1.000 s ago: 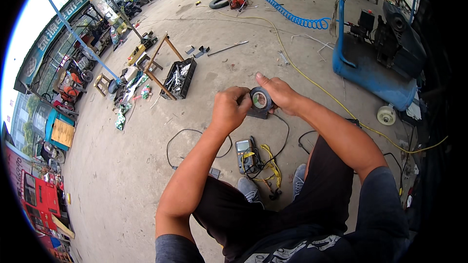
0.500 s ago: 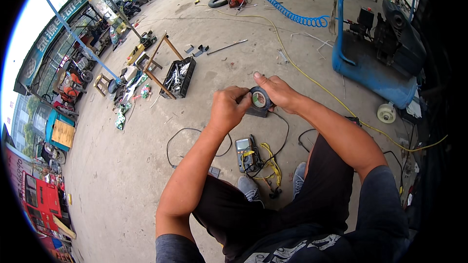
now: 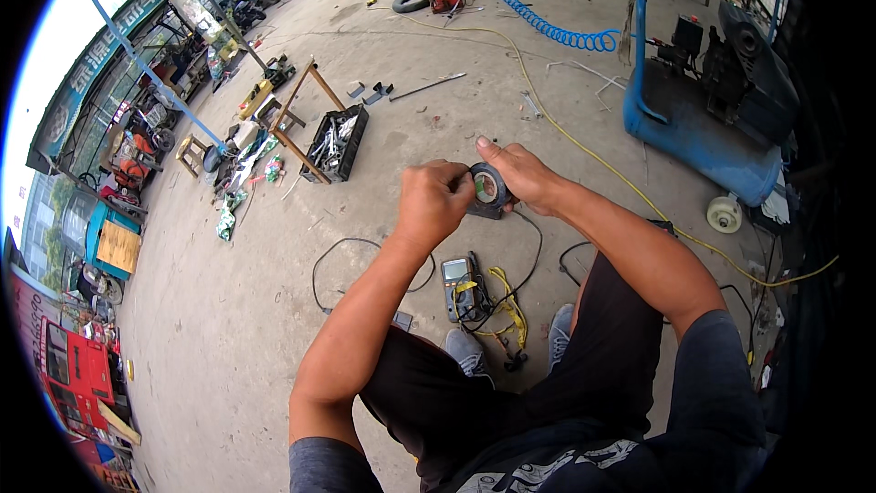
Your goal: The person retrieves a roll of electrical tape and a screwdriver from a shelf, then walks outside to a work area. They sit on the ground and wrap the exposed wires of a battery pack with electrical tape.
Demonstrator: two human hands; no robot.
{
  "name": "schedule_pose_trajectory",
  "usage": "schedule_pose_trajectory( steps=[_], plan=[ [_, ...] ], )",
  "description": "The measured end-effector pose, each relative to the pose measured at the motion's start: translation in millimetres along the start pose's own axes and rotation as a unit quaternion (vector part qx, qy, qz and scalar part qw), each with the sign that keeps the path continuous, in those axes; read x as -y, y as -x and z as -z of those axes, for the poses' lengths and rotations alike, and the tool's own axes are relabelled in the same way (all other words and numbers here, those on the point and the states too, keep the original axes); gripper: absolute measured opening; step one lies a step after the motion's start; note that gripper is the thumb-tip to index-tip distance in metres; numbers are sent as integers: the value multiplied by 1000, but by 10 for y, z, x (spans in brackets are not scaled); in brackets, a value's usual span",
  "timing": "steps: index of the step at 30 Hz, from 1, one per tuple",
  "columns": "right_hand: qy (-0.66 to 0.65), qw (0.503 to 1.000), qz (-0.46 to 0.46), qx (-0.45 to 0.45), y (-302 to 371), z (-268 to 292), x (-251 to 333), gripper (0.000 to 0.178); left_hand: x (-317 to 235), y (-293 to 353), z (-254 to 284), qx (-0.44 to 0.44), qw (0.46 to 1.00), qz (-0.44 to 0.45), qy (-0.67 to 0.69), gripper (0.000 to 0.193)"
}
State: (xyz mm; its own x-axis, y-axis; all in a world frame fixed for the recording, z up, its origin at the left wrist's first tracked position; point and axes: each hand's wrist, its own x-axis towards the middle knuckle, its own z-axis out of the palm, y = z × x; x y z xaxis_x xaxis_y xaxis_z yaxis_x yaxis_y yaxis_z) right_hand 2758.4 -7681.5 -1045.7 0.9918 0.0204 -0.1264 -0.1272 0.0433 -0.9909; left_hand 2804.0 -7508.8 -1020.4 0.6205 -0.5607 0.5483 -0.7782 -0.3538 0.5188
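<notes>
A roll of black electrical tape [image 3: 500, 190] is held up between my hands over the concrete floor. My right hand [image 3: 516, 175] grips it from the right, thumb pointing up. Fingers of my left hand [image 3: 435, 198] are pinched at the roll's left edge; whether a loose tape end is in them is too small to make out. Just under the roll shows part of a dark box-like thing [image 3: 486, 210], with a black cable running from it. A grey multimeter [image 3: 460, 289] lies on the floor before my shoes, yellow and black leads tangled beside it.
A black crate of tools [image 3: 339, 153] stands ahead on the left beside a wooden frame [image 3: 297, 141]. To the right is a blue air compressor [image 3: 698, 123]; a yellow hose [image 3: 584, 144] crosses the floor near it. A coiled blue hose [image 3: 538, 23] stretches along the far side.
My left hand has shifted very slightly at the roll's edge. The tape stays in my right hand, and the rest looks the same.
</notes>
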Motion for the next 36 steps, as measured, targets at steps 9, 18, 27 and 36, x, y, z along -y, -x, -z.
schedule_pose_trajectory(
  steps=[9, 18, 27, 36],
  plan=[
    [1, 1000, -13, 0, -6, -40, 1, 65, 10, 6, -28, -8, 999, -6, -38, 10],
    [37, 999, 6, 35, 31, 10, 45, 66, 119, 45, -14, 52, 990, 105, 82, 9],
    [23, 995, 51, 84, -14, 137, -48, 67, 152, 33, 65, 93, 936, 196, 276, 14],
    [-8, 993, 91, 75, -15, 150, 15, 63, 151, 40, 88, 77, 884, 230, 399, 16]
  ],
)
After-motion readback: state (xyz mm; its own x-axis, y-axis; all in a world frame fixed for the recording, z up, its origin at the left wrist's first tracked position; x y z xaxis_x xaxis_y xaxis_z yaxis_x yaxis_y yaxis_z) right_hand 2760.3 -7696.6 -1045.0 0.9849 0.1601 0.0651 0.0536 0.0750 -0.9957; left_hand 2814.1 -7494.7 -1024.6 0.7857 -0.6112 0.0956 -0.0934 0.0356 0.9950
